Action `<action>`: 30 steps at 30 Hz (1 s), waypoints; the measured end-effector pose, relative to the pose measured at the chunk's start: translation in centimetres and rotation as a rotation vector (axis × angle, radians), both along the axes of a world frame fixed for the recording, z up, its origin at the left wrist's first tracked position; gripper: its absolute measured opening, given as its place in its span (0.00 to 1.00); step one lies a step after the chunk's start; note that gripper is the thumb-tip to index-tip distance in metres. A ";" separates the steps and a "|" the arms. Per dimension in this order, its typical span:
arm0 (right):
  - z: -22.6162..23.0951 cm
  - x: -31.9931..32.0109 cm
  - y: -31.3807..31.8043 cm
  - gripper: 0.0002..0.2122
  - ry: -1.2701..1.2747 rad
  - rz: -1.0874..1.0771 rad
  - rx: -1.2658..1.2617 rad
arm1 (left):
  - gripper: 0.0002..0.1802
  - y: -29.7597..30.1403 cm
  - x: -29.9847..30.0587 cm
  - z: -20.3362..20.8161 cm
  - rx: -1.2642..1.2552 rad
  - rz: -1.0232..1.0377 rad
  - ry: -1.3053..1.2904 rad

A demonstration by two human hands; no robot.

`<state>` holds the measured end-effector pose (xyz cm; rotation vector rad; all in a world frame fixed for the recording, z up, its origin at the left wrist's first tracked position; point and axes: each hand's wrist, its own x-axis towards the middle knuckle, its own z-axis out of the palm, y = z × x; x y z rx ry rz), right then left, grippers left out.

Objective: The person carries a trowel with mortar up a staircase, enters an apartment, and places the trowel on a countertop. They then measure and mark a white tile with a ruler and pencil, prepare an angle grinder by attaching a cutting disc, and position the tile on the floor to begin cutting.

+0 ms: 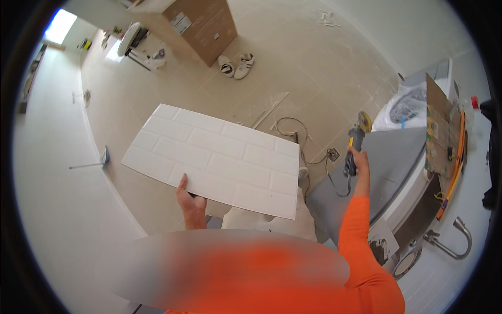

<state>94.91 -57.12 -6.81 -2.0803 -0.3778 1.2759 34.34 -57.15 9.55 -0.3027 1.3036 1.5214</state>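
A large white wall tile (225, 157) with a raised brick pattern is tilted in front of me. My left hand (191, 205) grips its lower edge, thumb on the patterned face and fingers hidden behind. Off to the right, my right hand (360, 159) is wrapped round the grey body of an angle grinder (355, 140). The grinder's yellowish disc (365, 121) points away from me, apart from the tile. From its rear end a dark cord (342, 194) hangs down. Whether the disc is spinning cannot be made out.
A grey slab-like surface (379, 157) lies below the grinder, beside plastic-wrapped goods (405, 110) and upright cardboard (442, 133). A tap (460, 240) is at the lower right. Cable (308, 137) and thin offcuts (270, 111) lie on the floor, with shoes (244, 66) near a big carton (201, 29).
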 end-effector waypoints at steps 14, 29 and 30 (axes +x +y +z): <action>-28.5 -23.9 -7.1 0.17 -0.080 0.392 -0.443 | 0.26 -9.9 -15.8 -48.2 -0.258 0.328 -0.192; -62.0 -26.8 -2.1 0.16 -0.204 0.543 -0.297 | 0.19 -9.8 -10.0 -93.1 0.079 0.411 -0.544; -63.0 -27.5 -2.5 0.16 -0.178 0.558 -0.295 | 0.19 -10.1 -10.0 -94.6 0.054 0.431 -0.525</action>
